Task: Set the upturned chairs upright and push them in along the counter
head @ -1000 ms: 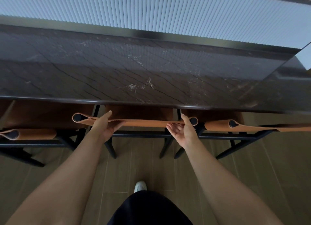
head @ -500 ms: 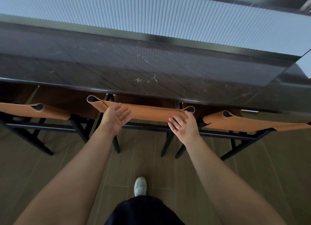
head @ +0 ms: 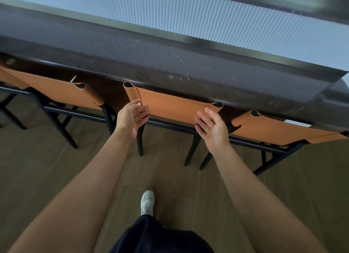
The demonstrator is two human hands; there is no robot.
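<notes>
Three chairs with tan leather backs and black frames stand upright, tucked under the dark marble counter. The middle chair is straight ahead of me. My left hand hovers open just in front of the left end of its backrest, fingers apart, holding nothing. Open too, my right hand has its palm turned up in front of the backrest's right end, not gripping it. The left chair and the right chair flank the middle one.
A ribbed white panel runs behind the counter. The floor is brown wood-look tile. My white shoe and dark shorts show at the bottom, close to the black chair legs.
Both hands have come off the middle chair's backrest and pulled back a little, fingers spread. The view has tilted and the chairs sit closer under the counter.
</notes>
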